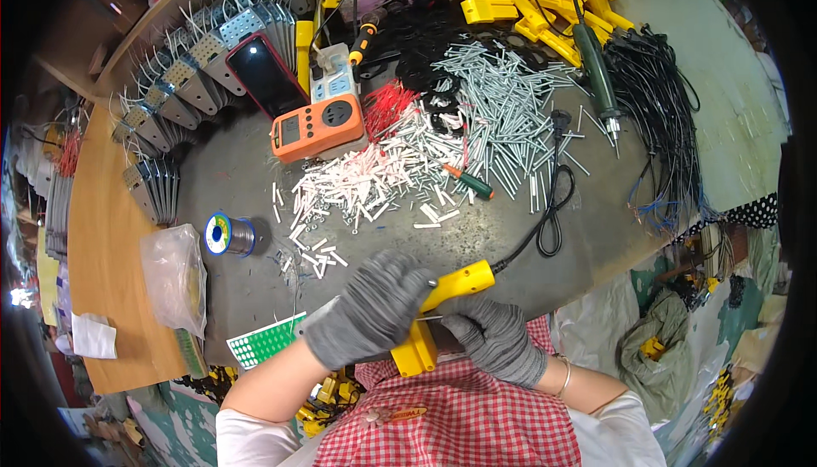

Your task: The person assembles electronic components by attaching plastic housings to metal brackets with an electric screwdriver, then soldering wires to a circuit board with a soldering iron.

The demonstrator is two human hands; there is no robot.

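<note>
Spreads out as a dark grey surface [255,284], worn pale in a patch near the middle. Borders on a light wooden board [111,250] at left, and rises to a wooden ledge [157,16] at upper left. Continues at right with a second surface [719,84], pale and faintly green. Drops below to a floor [196,420] patched green and off-white. Glares at far left from a small white light [21,297], too blurred to tell lamp from window.
</note>
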